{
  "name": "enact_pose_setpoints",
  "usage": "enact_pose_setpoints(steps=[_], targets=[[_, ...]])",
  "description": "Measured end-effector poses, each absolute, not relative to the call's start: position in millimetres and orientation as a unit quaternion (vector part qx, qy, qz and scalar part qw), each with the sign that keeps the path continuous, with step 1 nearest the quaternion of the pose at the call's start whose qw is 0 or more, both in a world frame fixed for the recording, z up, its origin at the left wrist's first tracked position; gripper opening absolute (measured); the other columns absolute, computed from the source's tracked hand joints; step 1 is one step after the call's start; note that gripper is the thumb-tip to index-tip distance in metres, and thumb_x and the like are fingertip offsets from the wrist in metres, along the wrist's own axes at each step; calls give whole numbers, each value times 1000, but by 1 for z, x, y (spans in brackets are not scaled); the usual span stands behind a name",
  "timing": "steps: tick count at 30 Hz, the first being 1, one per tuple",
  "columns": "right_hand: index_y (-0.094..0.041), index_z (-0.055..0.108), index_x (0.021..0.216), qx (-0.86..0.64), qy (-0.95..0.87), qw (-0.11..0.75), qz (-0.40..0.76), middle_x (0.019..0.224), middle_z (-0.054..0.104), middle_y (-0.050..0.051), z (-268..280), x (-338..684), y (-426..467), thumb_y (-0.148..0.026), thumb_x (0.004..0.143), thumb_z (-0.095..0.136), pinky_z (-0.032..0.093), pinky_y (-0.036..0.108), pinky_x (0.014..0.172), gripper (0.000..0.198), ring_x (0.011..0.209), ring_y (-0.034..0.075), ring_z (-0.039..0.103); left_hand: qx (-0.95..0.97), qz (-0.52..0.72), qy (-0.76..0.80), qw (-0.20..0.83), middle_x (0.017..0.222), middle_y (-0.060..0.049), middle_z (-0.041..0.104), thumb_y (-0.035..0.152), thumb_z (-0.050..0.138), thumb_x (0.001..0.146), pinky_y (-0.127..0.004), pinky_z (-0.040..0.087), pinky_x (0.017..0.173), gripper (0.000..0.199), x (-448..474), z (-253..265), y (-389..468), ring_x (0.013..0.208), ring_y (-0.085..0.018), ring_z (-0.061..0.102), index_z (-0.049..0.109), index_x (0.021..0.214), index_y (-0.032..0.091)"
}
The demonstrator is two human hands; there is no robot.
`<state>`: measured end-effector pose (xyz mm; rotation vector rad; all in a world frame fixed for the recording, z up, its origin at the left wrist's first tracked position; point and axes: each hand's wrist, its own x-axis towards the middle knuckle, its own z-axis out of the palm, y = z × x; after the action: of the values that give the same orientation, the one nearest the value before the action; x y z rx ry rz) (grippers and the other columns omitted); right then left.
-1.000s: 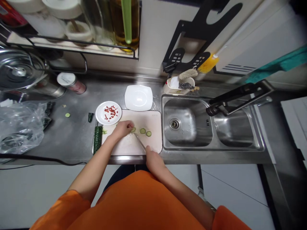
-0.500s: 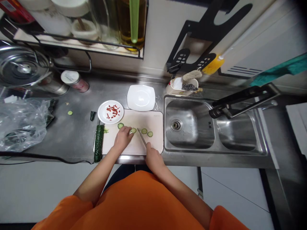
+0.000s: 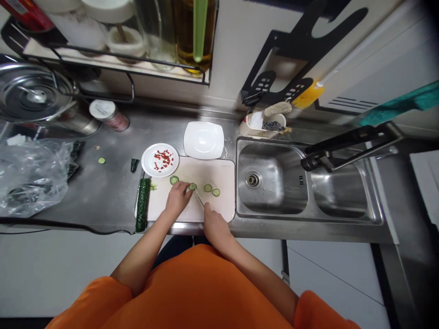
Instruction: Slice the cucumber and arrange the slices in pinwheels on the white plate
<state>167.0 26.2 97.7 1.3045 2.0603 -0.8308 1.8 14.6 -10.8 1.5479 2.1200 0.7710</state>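
Note:
On the white cutting board (image 3: pixel 161 208), my left hand (image 3: pixel 178 197) pinches a cucumber slice (image 3: pixel 192 187) at its left edge. My right hand (image 3: pixel 216 228) grips a knife (image 3: pixel 198 197), whose tip meets that slice. Two more slices (image 3: pixel 211 190) lie flat to the right of the blade, and another slice (image 3: pixel 174 180) sits just above my left hand. A length of dark green cucumber (image 3: pixel 142 205) rests along the board's left edge. Above it, a small round plate (image 3: pixel 147 161) of chopped red pieces overlaps the board's corner.
Behind the board stands a white square plate (image 3: pixel 203 140). A steel double sink (image 3: pixel 274 183) with a black faucet (image 3: pixel 329 151) is on the right. Plastic bags (image 3: pixel 37 178), a lidded jar (image 3: pixel 109 115) and a cucumber end (image 3: pixel 134 165) are on the left. A seasoning shelf (image 3: pixel 120 64) hangs above.
The knife has moved left, from beside the pinched slice onto it, and its blade angle has turned. My left hand keeps its pinch. The view has shifted slightly.

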Motion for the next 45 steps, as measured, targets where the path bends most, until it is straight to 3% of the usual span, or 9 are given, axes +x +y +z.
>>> enact_pose_setpoints(steps=[30, 38, 45], targets=[[-12, 37, 122, 498, 739, 294, -347, 97, 66, 16, 99, 159, 30, 1, 86, 28, 46, 30, 72, 39, 94, 24, 64, 528, 260, 771, 244, 91, -7, 62, 20, 58, 76, -32, 47, 85, 21, 1, 0, 21, 88, -19, 58, 63, 97, 18], [-13, 38, 120, 491, 733, 334, -331, 99, 65, 16, 108, 177, 30, 0, 85, 32, 46, 31, 74, 38, 97, 25, 63, 508, 251, 778, 272, 78, -3, 63, 25, 55, 79, -29, 46, 74, 7, 7, 11, 25, 78, -18, 58, 60, 79, 20], [-13, 37, 123, 486, 725, 346, -345, 102, 64, 16, 113, 182, 34, 1, 82, 35, 47, 33, 74, 44, 99, 26, 62, 360, 301, 832, 295, 76, 0, 67, 44, 56, 78, -25, 44, 68, 26, -18, 26, 22, 68, -14, 59, 62, 83, 19]])
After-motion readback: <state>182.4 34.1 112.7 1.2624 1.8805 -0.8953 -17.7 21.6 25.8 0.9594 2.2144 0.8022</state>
